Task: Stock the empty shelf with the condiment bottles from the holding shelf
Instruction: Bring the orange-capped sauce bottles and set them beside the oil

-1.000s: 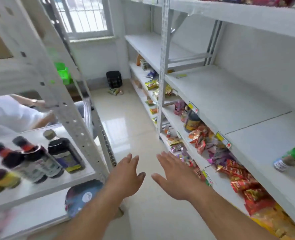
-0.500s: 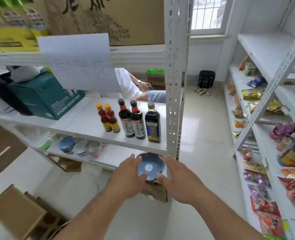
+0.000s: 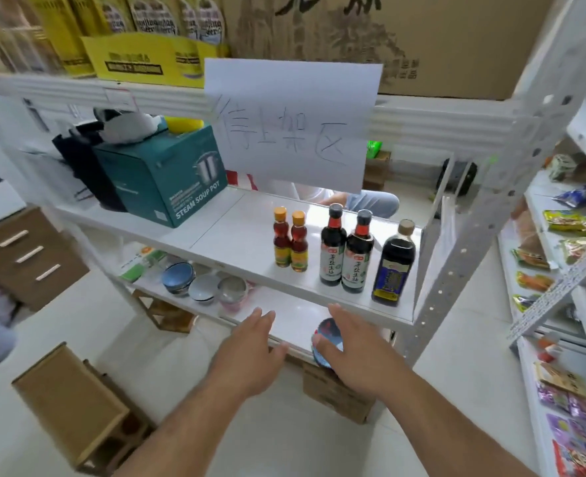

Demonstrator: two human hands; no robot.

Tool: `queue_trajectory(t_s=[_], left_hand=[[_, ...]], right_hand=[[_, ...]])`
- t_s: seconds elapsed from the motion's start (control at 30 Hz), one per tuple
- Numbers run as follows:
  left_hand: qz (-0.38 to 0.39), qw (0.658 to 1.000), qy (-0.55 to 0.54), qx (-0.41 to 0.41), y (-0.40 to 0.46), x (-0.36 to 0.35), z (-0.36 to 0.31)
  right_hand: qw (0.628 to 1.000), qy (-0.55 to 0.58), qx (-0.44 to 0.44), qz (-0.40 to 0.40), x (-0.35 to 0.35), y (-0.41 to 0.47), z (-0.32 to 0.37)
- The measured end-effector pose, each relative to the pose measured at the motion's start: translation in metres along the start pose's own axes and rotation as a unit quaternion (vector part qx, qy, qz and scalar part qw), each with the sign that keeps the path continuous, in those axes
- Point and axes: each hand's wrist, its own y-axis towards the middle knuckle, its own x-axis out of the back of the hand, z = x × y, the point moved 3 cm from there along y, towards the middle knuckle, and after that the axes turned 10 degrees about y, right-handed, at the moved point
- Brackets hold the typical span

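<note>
Several condiment bottles stand on the white holding shelf (image 3: pixel 236 242): two small amber bottles with orange caps (image 3: pixel 290 241), two dark bottles with red necks (image 3: pixel 346 251) and one larger dark bottle with a blue label (image 3: pixel 393 265). My left hand (image 3: pixel 250 349) and my right hand (image 3: pixel 350 349) hover side by side below the shelf's front edge, fingers stretched, holding nothing. Neither hand touches a bottle.
A handwritten paper sign (image 3: pixel 291 125) hangs above the bottles. A teal steam pot box (image 3: pixel 167 173) stands at the shelf's left. Bowls (image 3: pixel 202 287) sit on the lower shelf. Snack shelves (image 3: pixel 566 242) run along the right. Cardboard boxes (image 3: pixel 68 401) lie on the floor.
My view has swung left from the snack shelves to face the holding shelf and come closer. Both hands stay open and empty, now reaching toward the shelf's front edge.
</note>
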Motion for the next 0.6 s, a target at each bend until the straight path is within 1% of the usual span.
queue_trajectory(t_s=[0.13,0.27,0.47,0.6], left_hand=[[0.023,1.000,-0.010,0.003,0.015,0.003,0.043],[0.046,0.999,-0.028,0.004,0.027,0.001,0.066],[0.063,0.997,-0.040,-0.009,0.055,-0.005,0.065],[0.057,0.998,-0.037,-0.017,0.074,0.006,0.054]], right_hand=[[1.000,0.007,-0.025,-0.006,-0.033,0.021,0.019],[0.999,-0.011,-0.040,-0.003,-0.047,0.036,0.031],[0.999,-0.003,-0.049,0.001,-0.048,0.064,0.026],[0.998,0.035,-0.052,-0.011,-0.039,0.083,0.020]])
